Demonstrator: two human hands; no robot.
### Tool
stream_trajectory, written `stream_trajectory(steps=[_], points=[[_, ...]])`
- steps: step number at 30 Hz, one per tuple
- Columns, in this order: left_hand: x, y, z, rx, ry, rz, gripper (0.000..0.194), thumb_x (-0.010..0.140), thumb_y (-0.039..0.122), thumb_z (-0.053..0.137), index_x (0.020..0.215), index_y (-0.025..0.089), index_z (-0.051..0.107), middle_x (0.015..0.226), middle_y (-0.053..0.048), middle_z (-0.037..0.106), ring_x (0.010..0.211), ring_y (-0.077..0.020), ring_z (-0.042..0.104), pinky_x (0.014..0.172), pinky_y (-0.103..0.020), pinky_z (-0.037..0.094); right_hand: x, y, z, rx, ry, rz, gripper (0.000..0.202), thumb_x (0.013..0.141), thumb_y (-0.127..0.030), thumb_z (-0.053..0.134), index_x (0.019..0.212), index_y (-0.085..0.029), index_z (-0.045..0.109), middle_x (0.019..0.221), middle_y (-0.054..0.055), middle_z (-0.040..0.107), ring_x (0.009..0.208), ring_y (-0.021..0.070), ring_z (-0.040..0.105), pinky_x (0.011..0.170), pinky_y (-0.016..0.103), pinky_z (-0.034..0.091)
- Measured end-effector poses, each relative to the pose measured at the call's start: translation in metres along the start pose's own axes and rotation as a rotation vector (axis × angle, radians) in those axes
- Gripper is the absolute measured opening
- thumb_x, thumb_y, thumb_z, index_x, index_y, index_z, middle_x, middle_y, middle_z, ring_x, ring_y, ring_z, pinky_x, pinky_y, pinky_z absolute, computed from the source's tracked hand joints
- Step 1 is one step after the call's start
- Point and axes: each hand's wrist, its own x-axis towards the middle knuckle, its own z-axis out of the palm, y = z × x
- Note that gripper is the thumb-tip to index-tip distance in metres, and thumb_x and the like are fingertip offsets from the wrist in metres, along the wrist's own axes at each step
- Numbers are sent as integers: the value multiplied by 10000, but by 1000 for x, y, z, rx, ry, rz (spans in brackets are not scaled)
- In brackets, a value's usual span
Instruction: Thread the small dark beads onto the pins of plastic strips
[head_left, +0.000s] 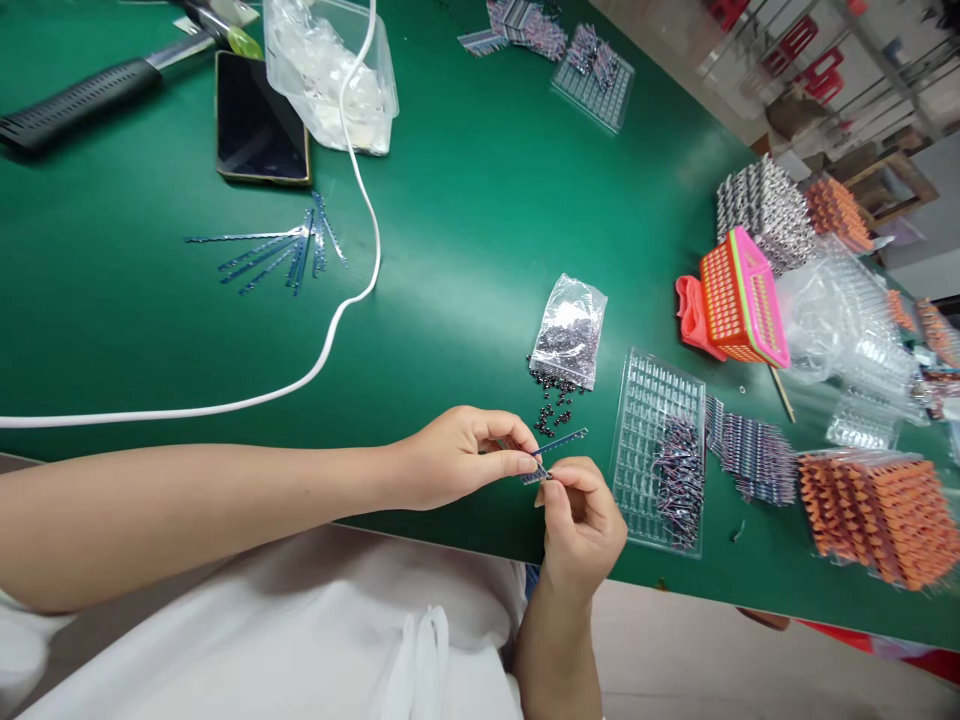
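My left hand (469,460) is closed, thumb against forefinger, on a few thin blue strips (564,441) that look metallic with notched edges. My right hand (585,515) pinches close beside it, fingertips at the strips' lower end; what lies between them is too small to make out. Small dark beads (553,415) lie loose just beyond the fingers. They spread from the mouth of a clear plastic bag (574,325) that holds more of them. To the right of my right hand, a clear compartment tray (641,440) bears a heap of thin dark pieces (681,480).
More blue strips (277,250) lie fanned out near a phone (262,120), a hammer (90,100) and a plastic tub (386,90). A white cable (330,335) crosses the table. At right are a basket (727,300), bundled strips (757,460) and stacked orange pieces (877,515).
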Motion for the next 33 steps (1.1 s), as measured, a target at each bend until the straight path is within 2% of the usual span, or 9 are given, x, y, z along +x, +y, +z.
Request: stream_trajectory(steps=[7,15,33], points=[[-2,3,0,44,24,-5,173,863,323,655,882,156,696,875,-49,750,861,-189,690,798,-297,531,0,-2,1,3,11,-21,50,866,-172,646,894,-210,629,785,3,572,685,137,572,547,265,457],[-3,4,0,39,6,2,143,868,301,656,879,167,705,862,-30,760,834,-167,690,767,-264,528,1,-2,2,-35,10,-65,54,870,-190,628,860,-211,579,737,-9,541,670,140,566,527,259,456],[-3,5,0,72,4,2,181,866,317,649,894,147,705,874,-55,762,826,-175,688,747,-262,522,-2,-1,4,-55,43,-96,86,858,-137,614,879,-219,600,784,3,562,668,133,550,508,246,443]])
